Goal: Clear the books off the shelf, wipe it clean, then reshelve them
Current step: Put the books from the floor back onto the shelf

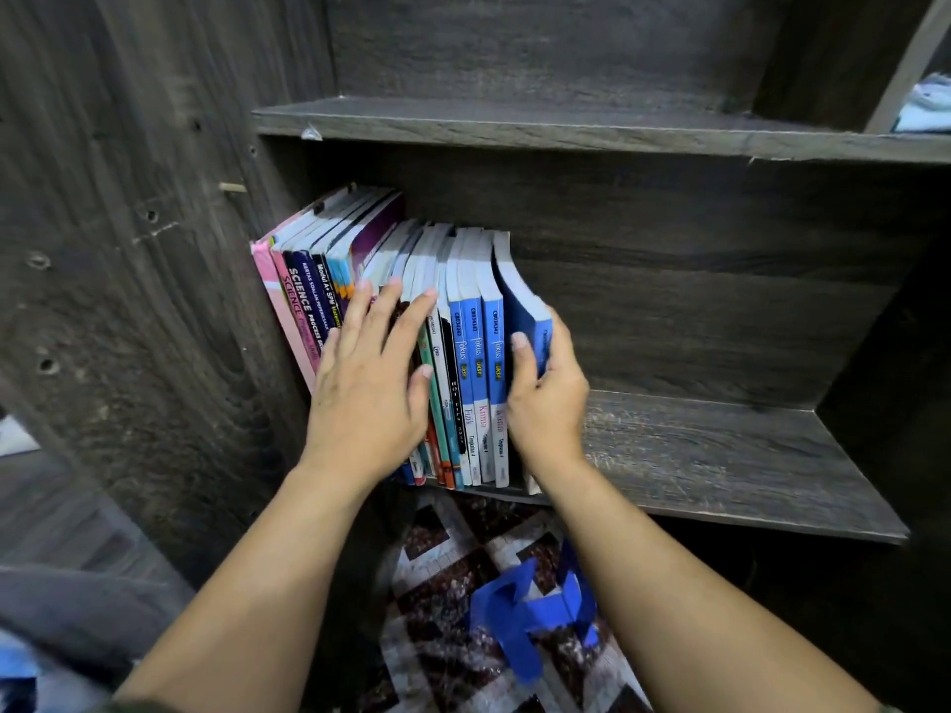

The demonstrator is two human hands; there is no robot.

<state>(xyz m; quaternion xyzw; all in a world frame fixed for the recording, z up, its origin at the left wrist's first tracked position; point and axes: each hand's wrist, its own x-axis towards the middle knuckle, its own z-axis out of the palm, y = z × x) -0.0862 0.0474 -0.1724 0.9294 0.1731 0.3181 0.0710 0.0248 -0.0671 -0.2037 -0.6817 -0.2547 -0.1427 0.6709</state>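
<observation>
- My right hand (545, 398) grips the end blue book (525, 306), thumb opposite fingers.
- My left hand (365, 383), fingers spread, presses flat on the row of books (463, 352) standing at the left end of the shelf (720, 455).
- Clearing or reshelving, I can't tell; either way the row needs bracing while that book slides.
</observation>
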